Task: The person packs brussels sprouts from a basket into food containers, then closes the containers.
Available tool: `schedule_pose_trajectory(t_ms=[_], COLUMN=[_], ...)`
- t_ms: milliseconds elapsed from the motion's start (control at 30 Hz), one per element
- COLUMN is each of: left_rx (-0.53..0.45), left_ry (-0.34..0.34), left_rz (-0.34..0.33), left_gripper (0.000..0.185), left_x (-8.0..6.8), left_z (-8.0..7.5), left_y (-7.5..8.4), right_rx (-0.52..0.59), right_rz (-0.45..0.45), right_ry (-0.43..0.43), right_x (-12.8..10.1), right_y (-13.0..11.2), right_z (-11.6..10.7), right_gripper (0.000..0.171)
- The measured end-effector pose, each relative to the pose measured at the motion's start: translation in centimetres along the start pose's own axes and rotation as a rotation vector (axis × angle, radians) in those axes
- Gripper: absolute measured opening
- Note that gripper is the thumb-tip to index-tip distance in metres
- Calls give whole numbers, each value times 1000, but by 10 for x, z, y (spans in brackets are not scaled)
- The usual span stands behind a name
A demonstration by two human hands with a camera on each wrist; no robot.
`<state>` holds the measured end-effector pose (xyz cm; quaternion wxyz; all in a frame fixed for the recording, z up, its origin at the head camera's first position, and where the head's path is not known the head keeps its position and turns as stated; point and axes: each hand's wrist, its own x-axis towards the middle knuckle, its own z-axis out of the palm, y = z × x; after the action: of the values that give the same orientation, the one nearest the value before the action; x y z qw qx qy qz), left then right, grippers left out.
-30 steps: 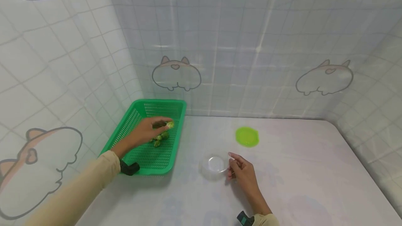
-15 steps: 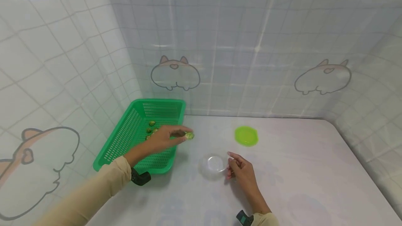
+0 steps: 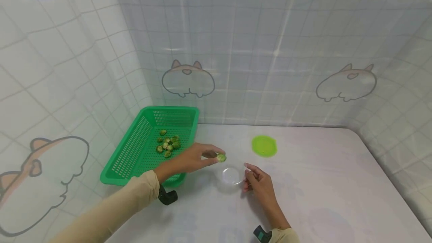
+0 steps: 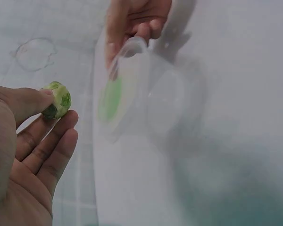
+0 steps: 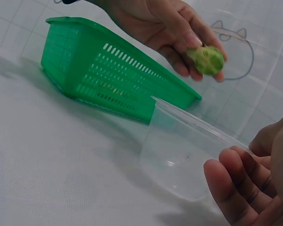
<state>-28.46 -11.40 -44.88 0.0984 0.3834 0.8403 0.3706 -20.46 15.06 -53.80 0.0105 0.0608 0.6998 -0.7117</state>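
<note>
My left hand (image 3: 202,156) pinches a green brussels sprout (image 3: 221,158) between thumb and fingertips, just above the left rim of a clear plastic cup (image 3: 230,176). The left wrist view shows the sprout (image 4: 58,100) at my fingertips and the cup (image 4: 146,94) beyond. My right hand (image 3: 258,183) holds the cup's right rim; in the right wrist view the cup (image 5: 188,150) stands on the table before my fingers (image 5: 236,188), with the sprout (image 5: 207,60) above it. A green basket (image 3: 135,153) at the left holds several more sprouts (image 3: 167,144).
A round lime-green lid (image 3: 264,146) lies on the white table (image 3: 324,183) behind the cup. Tiled curtain walls with cartoon prints close off the back and both sides. The basket (image 5: 108,70) stands close to the left wall.
My left hand has lifted a sprout out of the basket and carried it right, to just over the cup's rim. The right hand has stayed on the cup.
</note>
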Motion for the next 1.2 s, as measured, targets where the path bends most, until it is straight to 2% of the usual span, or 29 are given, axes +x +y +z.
schedule_pose_trajectory(t_ms=[200, 333, 467, 600, 900, 1200], left_rx=[6, 29, 99, 171, 211, 250], left_ry=[-60, -96, -140, -199, -286, -326], left_rz=[16, -2, -33, -31, -58, -28], left_gripper=[34, 34, 33, 30, 29, 27], left_x=[14, 24, 33, 38, 43, 47], left_z=[19, 30, 40, 49, 60, 65], left_y=[3, 8, 13, 14, 16, 15], right_rx=[-9, -17, -27, -27, 13, -5], right_rz=[3, 6, -1, -10, -12, -11], right_ry=[0, -2, -4, -10, -22, -10], right_x=[3, 5, 5, 4, 3, 3], right_y=[5, 6, 7, 6, 5, 5], right_z=[-1, -2, -2, -2, -2, -2], right_gripper=[36, 35, 35, 34, 36, 34])
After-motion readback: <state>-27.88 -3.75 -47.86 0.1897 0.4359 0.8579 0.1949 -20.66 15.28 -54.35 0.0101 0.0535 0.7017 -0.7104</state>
